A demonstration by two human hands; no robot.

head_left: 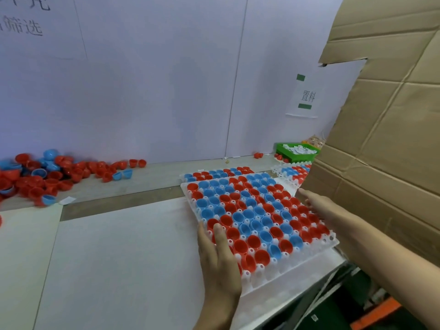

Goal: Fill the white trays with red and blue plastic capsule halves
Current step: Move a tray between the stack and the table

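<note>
A white tray [185,186] packed with red and blue capsule halves [252,215] sits at the right of the table, slightly raised over another white tray [285,279] beneath it. My left hand [219,260] grips its near left edge, thumb on top beside a red half. My right hand [319,204] holds the tray's right edge, fingers along the rim. A second filled tray [214,174] lies just behind. Loose red and blue halves [47,177] are heaped at the far left by the wall.
A tall cardboard sheet [381,139] leans close on the right, against my right forearm. Behind it stand a green bin [297,154] of white pieces and another partly filled tray [292,171]. White sheets [123,253] cover the table's front; its edge drops off at right.
</note>
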